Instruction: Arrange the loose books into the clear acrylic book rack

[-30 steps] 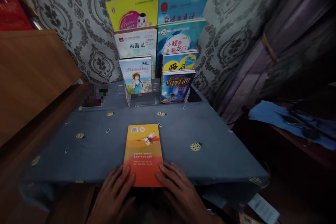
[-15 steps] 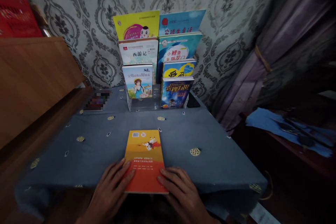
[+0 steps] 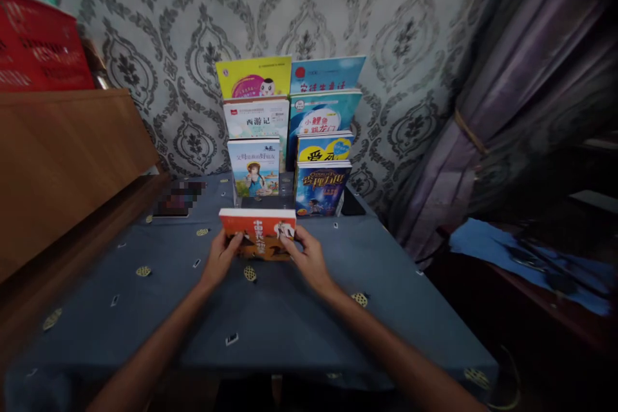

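Note:
Between my two hands is an orange-red book (image 3: 261, 236), its titled cover facing me and its white page edge on top. My left hand (image 3: 223, 254) grips the left side, thumb on the cover. On the right side, my right hand (image 3: 308, 254) holds it the same way, fingers behind. Just beyond the book stands a clear tiered book stand (image 3: 287, 190), its lower front partly hidden. A white-covered book (image 3: 255, 167) with a girl in a hat fills its front left, and a dark blue book (image 3: 321, 190) its front right.
Further back on the stand are a yellow-green book (image 3: 253, 77), a light blue book (image 3: 328, 74) and others. A dark flat object (image 3: 353, 203) lies right of the stand. A blurred-out item (image 3: 176, 199) lies left. A wooden cabinet (image 3: 72, 161) borders the blue tablecloth (image 3: 290, 322).
Both hands have carried the book forward from the table's near edge to the stand. It lay back cover up before; now it is tilted up with the front cover towards me.

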Action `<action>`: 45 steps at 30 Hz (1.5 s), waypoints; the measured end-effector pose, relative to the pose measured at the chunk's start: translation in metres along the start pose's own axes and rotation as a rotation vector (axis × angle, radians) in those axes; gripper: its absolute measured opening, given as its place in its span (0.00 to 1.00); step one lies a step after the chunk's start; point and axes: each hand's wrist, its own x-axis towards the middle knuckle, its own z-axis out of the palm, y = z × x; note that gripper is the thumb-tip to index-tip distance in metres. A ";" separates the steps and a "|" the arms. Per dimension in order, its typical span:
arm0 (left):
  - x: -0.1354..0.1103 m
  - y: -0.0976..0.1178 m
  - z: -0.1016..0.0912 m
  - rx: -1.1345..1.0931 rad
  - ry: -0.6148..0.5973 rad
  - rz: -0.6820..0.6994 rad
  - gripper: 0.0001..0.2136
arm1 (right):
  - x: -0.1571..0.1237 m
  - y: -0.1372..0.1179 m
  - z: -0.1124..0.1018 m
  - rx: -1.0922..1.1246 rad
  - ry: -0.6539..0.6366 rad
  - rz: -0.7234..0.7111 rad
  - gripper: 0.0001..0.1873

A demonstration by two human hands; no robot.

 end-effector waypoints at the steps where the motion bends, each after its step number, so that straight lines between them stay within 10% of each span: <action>1: 0.005 -0.006 0.005 -0.046 -0.003 -0.026 0.25 | 0.004 0.010 0.005 0.034 -0.002 0.022 0.14; 23: 0.004 -0.050 0.002 -0.310 -0.167 -0.547 0.35 | 0.003 0.060 0.005 0.251 -0.157 0.544 0.34; 33: 0.007 -0.029 -0.017 0.426 -0.524 -0.502 0.31 | 0.003 0.065 -0.002 -0.058 -0.195 0.563 0.25; 40: 0.015 0.002 -0.005 1.372 -0.450 -0.192 0.20 | 0.008 0.037 -0.017 -0.708 -0.227 0.372 0.16; 45: 0.030 -0.001 0.012 1.411 -0.417 0.022 0.15 | 0.011 0.022 -0.003 -0.861 -0.250 0.210 0.15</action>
